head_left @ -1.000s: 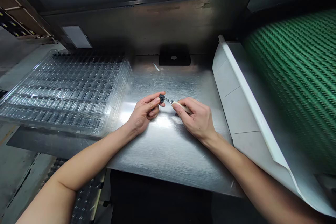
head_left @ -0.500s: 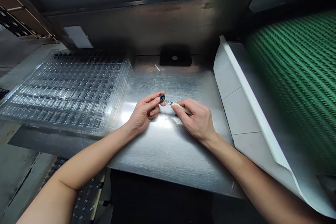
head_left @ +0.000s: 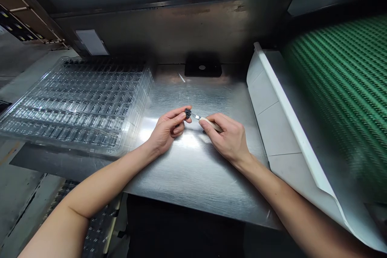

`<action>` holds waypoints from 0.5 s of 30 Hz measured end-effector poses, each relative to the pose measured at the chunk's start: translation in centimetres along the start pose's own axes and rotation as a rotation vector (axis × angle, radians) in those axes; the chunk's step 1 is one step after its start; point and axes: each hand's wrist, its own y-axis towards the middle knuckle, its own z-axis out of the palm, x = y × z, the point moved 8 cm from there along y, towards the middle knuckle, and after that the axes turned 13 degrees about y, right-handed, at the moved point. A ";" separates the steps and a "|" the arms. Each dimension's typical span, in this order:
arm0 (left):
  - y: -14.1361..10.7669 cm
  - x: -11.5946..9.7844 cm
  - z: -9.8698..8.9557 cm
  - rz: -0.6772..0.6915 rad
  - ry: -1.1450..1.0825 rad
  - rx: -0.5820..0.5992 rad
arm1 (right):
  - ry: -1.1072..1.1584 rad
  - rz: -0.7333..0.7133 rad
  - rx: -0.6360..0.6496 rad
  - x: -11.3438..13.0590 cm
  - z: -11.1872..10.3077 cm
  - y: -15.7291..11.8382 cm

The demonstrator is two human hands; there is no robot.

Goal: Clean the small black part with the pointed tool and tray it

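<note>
Head view showed our left hand (head_left: pixel 167 130) pinching a small dark round part (head_left: pixel 188 113) between thumb and forefinger, the part standing proud of the fingertips, just above the steel bench (head_left: pixel 193 169). Our right hand (head_left: pixel 227 139) was closed around a pale-handled tool (head_left: pixel 208 122), whose metal tip (head_left: pixel 195 116) met the part on its right side. Well to the left of the grip we noted a stack of clear cell trays (head_left: pixel 75 100). Beyond the grip, at the back of the bench, sat a black block (head_left: pixel 203 69). To the right of the tool hand ran a white chute wall (head_left: pixel 284 100) and a green belt (head_left: pixel 341 88). We could read no brand, label or writing anywhere.
</note>
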 end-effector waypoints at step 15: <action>-0.1 0.2 0.1 -0.021 0.031 0.026 | 0.228 0.115 -0.079 -0.9 -0.7 0.1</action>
